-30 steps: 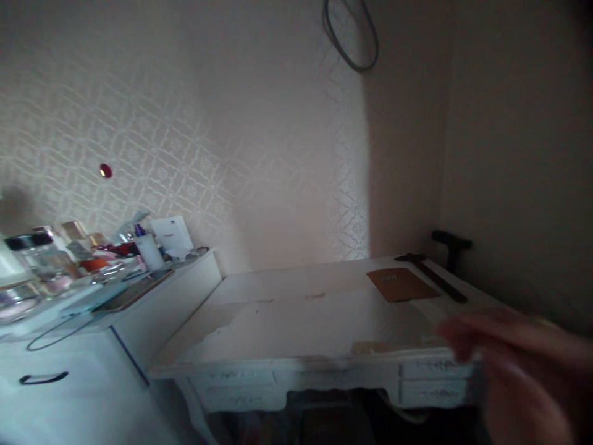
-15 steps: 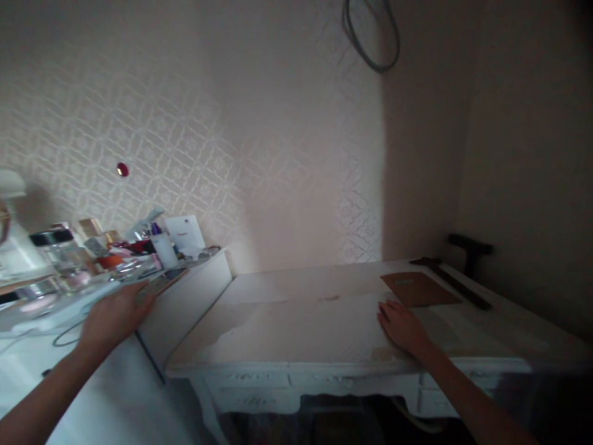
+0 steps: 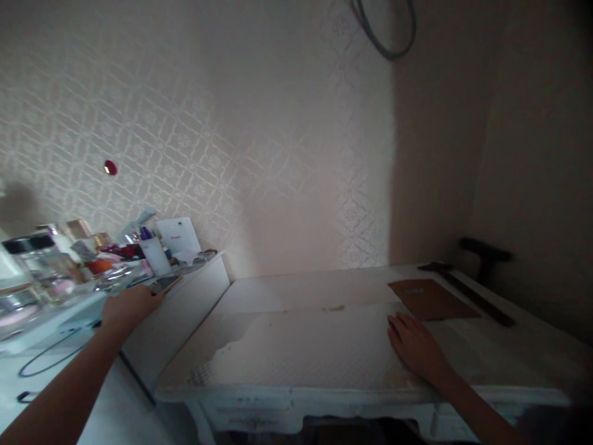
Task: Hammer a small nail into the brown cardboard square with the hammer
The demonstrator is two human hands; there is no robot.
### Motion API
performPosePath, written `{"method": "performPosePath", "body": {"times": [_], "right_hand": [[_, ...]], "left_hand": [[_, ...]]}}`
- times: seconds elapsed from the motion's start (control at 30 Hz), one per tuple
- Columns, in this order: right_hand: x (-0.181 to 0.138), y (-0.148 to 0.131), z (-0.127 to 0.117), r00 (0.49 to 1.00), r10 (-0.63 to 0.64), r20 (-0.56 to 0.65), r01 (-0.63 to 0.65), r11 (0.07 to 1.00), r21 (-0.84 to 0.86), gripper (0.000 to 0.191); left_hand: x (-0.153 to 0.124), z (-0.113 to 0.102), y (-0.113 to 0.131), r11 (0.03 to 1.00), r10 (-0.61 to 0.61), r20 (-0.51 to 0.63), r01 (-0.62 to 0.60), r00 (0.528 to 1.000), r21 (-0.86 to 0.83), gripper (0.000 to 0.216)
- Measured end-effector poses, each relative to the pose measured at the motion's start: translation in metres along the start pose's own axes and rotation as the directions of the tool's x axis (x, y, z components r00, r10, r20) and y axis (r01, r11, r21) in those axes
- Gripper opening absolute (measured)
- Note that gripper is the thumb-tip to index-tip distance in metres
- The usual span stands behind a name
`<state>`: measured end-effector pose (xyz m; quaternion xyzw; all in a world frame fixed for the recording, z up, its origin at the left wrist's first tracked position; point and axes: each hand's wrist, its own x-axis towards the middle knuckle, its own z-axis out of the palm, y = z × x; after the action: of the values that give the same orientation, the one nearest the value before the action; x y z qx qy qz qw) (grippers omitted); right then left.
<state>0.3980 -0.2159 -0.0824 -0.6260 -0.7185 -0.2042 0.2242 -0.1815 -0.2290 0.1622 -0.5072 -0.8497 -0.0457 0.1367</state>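
On top of the white cabinet at the left, my left hand (image 3: pixel 130 307) is closed over the near end of a smartphone (image 3: pixel 167 283); the far end shows beyond my fingers. How far the fingertips wrap round it is hidden. My right hand (image 3: pixel 417 347) lies palm down with fingers stretched out on the worn white desk (image 3: pixel 296 346), holding nothing. Just beyond its fingertips is a flat brown sheet or folder (image 3: pixel 433 299) with faint lettering.
Jars, including one with a black lid (image 3: pixel 28 243), and a white pen cup (image 3: pixel 155 256) crowd the cabinet top. A thin cable (image 3: pixel 46 352) loops beside my left wrist. A long dark tool-like object (image 3: pixel 479 300) lies on the desk's right side; another cable (image 3: pixel 391 54) hangs on the wall.
My left hand has drawn closed over the phone's near end. My right hand stays flat on the desk. The camera view has shifted slightly.
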Motion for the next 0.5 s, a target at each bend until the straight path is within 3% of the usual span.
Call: {"method": "performPosePath", "body": {"times": [0.07, 0.13, 0.33, 0.43, 0.5], "right_hand": [[0.000, 0.000, 0.000, 1.000, -0.005, -0.005, 0.005, 1.000, -0.007, 0.039], [-0.001, 0.000, 0.000, 1.000, -0.010, -0.011, 0.010, 1.000, -0.006, 0.038], [-0.002, 0.000, -0.002, 1.000, -0.009, -0.015, 0.010, 1.000, 0.020, 0.039], [-0.002, 0.000, -0.002, 1.000, -0.006, -0.012, 0.006, 1.000, 0.023, 0.039], [-0.002, 0.000, -0.002, 1.000, -0.007, -0.008, 0.008, 1.000, 0.027, 0.040]], "left_hand": [[-0.004, -0.004, 0.007, 0.997, -0.069, 0.083, 0.067, 0.994, 0.027, 0.071], [-0.009, -0.007, 0.013, 0.993, -0.117, 0.096, 0.113, 0.988, 0.043, 0.077], [-0.021, -0.005, 0.020, 0.998, -0.012, 0.033, 0.010, 0.999, 0.055, 0.087], [-0.017, -0.007, 0.013, 0.998, -0.017, 0.060, 0.014, 0.998, 0.057, 0.083], [-0.012, -0.014, 0.003, 0.999, 0.020, 0.039, -0.018, 0.999, -0.030, 0.080]]}}
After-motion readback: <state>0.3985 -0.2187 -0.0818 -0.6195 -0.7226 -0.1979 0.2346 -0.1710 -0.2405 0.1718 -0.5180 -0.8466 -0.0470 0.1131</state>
